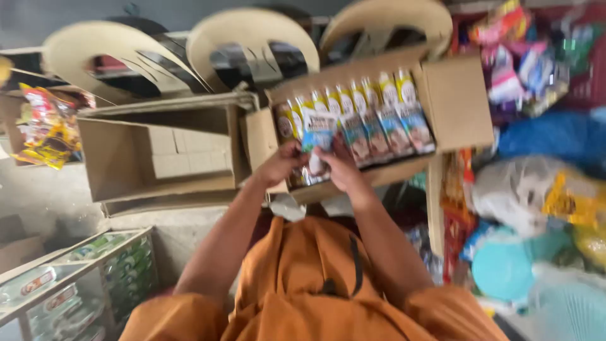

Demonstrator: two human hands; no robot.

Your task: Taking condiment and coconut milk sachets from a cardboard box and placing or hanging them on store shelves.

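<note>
— What have the hands got hold of?

— Both are closed on one sachet packet (317, 136), blue and white. The left hand (282, 163) grips its near left edge, the right hand (338, 165) its near right edge, fingers curled round it. The picture is blurred, so I can't make out finer detail of the grip.

— And where is that packet?

— Just above the open cardboard box (456, 101), at its left end, touching or nearly touching the row of sachets (372, 120) that stands packed inside, stretching away to the right of the right hand.

— What's beside it?

— Left of the left hand there is a second cardboard box (113, 161), open, with small pale cartons (183, 151) in it. Beyond both boxes, farther from the hands, the backs of tan plastic chairs (252, 35) show.

— And the room?

— It's a crowded shop. Well to the right of the right hand lie heaps of coloured snack packets (524, 57), a blue bag (555, 136) and a teal plastic lid (502, 268). Far left hangs a yellow and red packet bundle (47, 126). Below the left arm stands a glass display case (76, 278) on a grey concrete floor (44, 196).
</note>
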